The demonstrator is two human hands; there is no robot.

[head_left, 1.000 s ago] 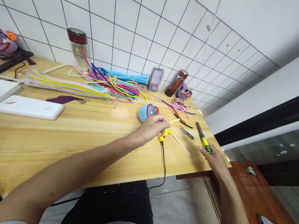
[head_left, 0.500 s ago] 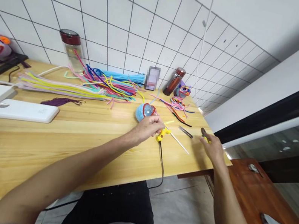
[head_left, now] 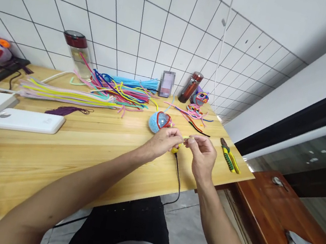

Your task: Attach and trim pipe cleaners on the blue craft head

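Right of the ball (head_left: 154,122) and nearer, a short yellow strip (head_left: 185,138) runs left to right, pinched by left hand (head_left: 164,142) and right hand (head_left: 205,156) fingertips.

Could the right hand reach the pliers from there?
Probably yes: the pliers lie just right of the right hand, and nothing visible stands between. It seems busy, though, with a yellow strip.
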